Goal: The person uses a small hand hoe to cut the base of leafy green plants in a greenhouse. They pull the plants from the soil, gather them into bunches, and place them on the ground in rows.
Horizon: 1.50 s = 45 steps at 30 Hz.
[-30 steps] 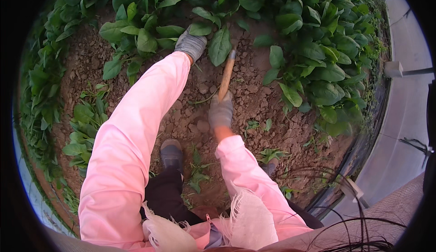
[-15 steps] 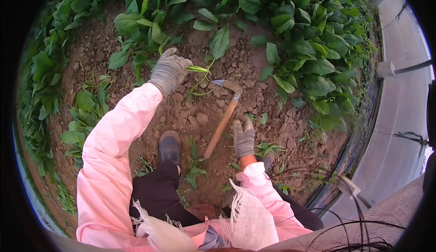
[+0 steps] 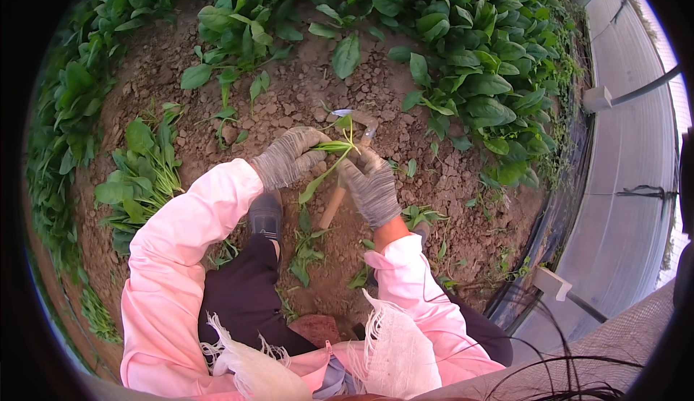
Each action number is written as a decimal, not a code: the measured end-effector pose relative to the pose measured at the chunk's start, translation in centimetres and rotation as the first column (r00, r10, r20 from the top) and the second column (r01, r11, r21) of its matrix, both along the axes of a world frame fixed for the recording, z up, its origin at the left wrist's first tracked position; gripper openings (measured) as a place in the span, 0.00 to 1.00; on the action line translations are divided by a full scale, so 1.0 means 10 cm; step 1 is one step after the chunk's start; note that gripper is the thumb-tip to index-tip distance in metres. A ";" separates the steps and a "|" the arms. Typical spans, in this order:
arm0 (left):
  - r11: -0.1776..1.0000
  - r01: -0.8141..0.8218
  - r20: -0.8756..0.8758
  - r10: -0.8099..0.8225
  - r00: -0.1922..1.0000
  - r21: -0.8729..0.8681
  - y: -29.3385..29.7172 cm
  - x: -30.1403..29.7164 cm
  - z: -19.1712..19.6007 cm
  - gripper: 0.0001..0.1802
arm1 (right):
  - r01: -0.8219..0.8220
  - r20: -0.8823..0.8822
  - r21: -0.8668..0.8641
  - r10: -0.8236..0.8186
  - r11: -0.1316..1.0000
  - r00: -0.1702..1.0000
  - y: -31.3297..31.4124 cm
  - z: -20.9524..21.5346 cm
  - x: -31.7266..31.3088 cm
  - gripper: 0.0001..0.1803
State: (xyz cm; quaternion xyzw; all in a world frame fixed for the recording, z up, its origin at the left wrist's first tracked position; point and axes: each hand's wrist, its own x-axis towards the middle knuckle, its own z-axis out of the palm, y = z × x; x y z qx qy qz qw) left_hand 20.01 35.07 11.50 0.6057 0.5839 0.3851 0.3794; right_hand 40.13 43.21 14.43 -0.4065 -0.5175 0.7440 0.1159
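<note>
My left hand, in a grey work glove, grips a small green plant by its stem, leaves hanging down. My right hand, also gloved, touches the same plant from the right and sits over the wooden handle of a small hoe. The hoe's metal blade points away from me above the hands. Both hands hover above bare brown soil, with my pink sleeves coming in from below.
Dense leafy green plants fill the bed's far side and right. A pile of pulled greens lies at left. My dark shoe stands below the hands. A grey plastic wall and black tubing run along the right.
My left hand has drawn back from the leafy row toward me with a pulled plant. My right hand has come up to meet it, and the hoe has shifted with it.
</note>
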 end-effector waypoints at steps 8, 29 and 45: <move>0.999 -0.013 -0.347 -0.001 0.938 -0.038 -0.30 -0.04 0.11 0.15 | -0.240 -0.264 0.121 0.264 0.963 0.928 0.01 0.22 0.52 0.28; 0.999 0.043 -0.451 -0.041 0.892 -0.005 -0.57 0.35 0.65 0.16 | -0.037 0.088 0.598 -0.020 0.801 0.996 -0.55 0.80 0.32 0.32; 0.936 -0.349 0.306 0.346 0.887 -0.047 -2.12 0.65 1.61 0.22 | 0.067 -0.130 0.885 0.105 0.461 0.986 -0.90 1.84 -0.05 0.15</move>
